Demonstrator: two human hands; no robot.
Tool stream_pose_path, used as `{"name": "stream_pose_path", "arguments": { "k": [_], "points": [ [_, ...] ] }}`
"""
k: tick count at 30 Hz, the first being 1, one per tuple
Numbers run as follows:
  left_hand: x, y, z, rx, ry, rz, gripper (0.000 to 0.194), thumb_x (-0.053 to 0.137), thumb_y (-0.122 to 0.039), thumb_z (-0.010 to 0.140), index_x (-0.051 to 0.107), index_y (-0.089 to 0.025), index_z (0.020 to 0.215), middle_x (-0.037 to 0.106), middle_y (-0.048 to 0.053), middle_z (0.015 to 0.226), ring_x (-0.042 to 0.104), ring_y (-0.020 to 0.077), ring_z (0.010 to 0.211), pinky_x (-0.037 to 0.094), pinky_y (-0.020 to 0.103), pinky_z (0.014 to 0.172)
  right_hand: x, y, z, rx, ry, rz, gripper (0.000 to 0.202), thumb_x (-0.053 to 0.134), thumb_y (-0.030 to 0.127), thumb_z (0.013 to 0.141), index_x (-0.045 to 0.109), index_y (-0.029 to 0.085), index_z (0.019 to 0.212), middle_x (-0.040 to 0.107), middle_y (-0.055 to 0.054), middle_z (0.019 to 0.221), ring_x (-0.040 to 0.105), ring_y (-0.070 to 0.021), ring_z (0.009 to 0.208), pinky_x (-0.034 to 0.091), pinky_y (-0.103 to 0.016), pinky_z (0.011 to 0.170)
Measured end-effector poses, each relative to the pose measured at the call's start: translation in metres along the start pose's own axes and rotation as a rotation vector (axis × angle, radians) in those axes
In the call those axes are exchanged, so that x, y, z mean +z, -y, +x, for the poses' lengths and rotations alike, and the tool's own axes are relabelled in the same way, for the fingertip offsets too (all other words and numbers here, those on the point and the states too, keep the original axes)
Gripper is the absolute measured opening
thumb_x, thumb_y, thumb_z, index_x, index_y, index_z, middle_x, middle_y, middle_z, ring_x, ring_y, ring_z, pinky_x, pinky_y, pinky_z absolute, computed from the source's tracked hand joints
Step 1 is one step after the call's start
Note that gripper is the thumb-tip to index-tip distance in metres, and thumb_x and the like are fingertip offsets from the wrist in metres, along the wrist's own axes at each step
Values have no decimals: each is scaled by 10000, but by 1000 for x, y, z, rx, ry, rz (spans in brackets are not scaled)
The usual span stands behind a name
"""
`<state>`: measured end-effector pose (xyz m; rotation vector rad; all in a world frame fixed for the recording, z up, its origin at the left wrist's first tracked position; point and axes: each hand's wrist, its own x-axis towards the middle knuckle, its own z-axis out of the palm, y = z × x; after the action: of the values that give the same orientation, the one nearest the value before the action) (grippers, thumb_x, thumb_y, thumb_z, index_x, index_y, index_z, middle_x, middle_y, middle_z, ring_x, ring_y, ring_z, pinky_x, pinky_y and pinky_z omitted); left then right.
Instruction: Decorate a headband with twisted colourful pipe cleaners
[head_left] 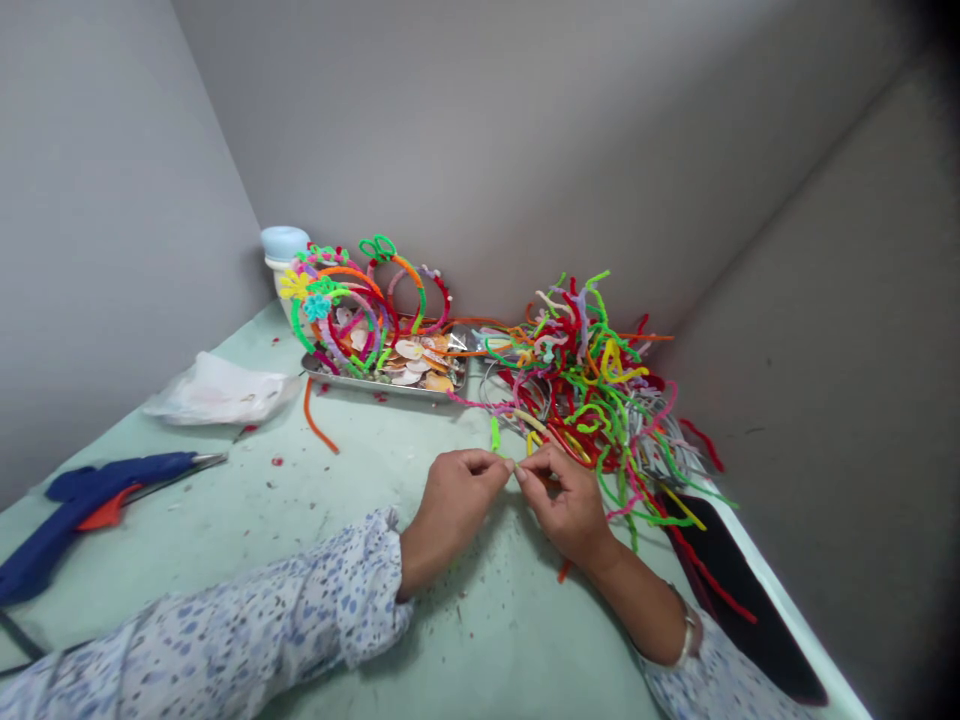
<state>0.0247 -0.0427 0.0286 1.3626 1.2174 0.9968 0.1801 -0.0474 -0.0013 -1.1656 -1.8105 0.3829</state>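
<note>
My left hand [459, 500] and my right hand [568, 503] meet at the fingertips above the table. Both are closed in a pinch on a short green pipe cleaner [495, 434], whose bright end stands up behind my left fingers. Most of it is hidden by the fingers. An orange pipe cleaner end [564, 571] shows below my right hand; whether that hand touches it I cannot tell. Just beyond my right hand spreads a tangled heap of coloured pipe cleaners [592, 390].
Finished pipe-cleaner headbands [409, 275] stand on a metal tray [375, 384] of small flat pieces. Behind is a white container with a blue lid [285, 240]. A plastic bag [225, 390] and a blue glue gun [120, 475] lie left. A black phone-like slab [739, 590] lies right.
</note>
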Motion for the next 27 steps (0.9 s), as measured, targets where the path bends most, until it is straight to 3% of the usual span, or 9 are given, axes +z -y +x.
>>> {"name": "stream_pose_path", "arguments": {
  "k": [8, 16, 27],
  "points": [
    [1, 1, -3, -11, -25, -53, 211, 577, -294, 735, 691, -117, 734, 648, 27, 672, 546, 135, 636, 408, 233, 587, 0, 0, 0, -11, 8, -7, 79, 559, 204, 813, 564, 199, 735, 540, -4, 663, 501, -151, 623, 407, -280, 609],
    [2, 1, -2, 41, -69, 73, 179, 557, -241, 739, 699, -133, 748, 670, 33, 689, 574, 150, 663, 428, 250, 623, 0, 2, 1, -9, 17, -10, 79, 558, 217, 816, 570, 200, 740, 541, -1, 656, 496, -149, 612, 407, -282, 607],
    [-1, 3, -6, 491, -133, 508, 109, 575, -210, 791, 674, -189, 749, 612, -3, 649, 509, 152, 702, 355, 319, 759, -4, 2, 0, 56, 49, 103, 105, 545, 245, 833, 561, 194, 743, 529, 3, 680, 498, -138, 629, 404, -264, 588]
  ]
}}
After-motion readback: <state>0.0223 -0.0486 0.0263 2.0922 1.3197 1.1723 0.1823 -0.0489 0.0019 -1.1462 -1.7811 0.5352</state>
